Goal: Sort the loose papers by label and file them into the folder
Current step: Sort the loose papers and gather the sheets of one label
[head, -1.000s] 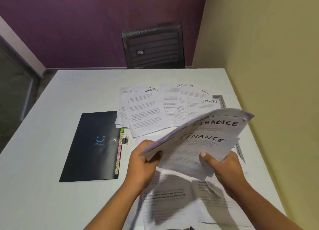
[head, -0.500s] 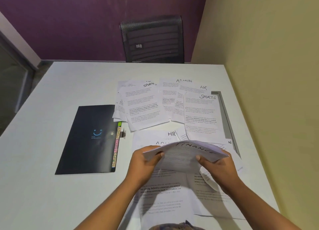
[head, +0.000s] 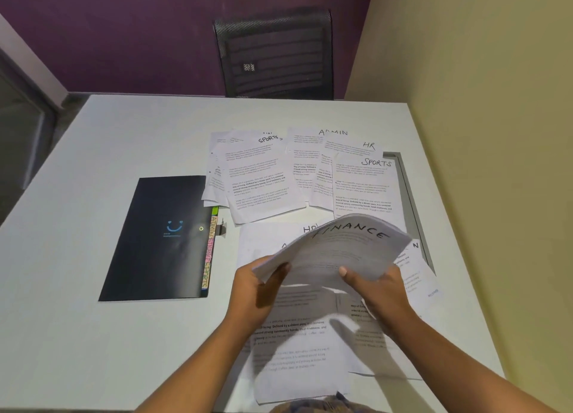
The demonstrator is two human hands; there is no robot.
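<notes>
Both hands hold a FINANCE stack (head: 338, 251) just above the table (head: 93, 180), toward its right side. The left hand (head: 257, 288) grips the stack's near left corner, fingers curled round the edge; the right hand (head: 381, 291) grips the near right edge, thumb (head: 343, 271) pressed on top and the other fingers hidden beneath. Both sets of fingers are thus closed on paper, not spread. The stack bows upward in the middle with its far edge raised, and FINANCE is handwritten across the top sheet. Below it and toward the person lie more printed sheets (head: 291, 344), overlapping and partly in shadow; a near HR sheet (head: 273, 239) shows from under the stack's far left, and at the right lies a sheet (head: 415, 266) showing only a final N. Farther back a row of papers lies flat and overlapping: a left SPORTS sheet (head: 260, 183) on top of a small pile, then an ADMIN sheet (head: 302, 161), a far HR sheet (head: 350, 149), and a right SPORTS sheet (head: 366, 186) whose near edge is covered by the stack. The folder (head: 158, 239) is dark and closed, with a pale smile mark, and lies flat to the left of the papers, apart from both hands. Coloured tabs (head: 209, 251) with handwritten labels stick out along its right edge, and its far right corner meets the left pile. Behind the table stands a black mesh chair (head: 276, 52) against a purple wall (head: 124, 24); a yellow wall (head: 480, 133) runs along the right.
</notes>
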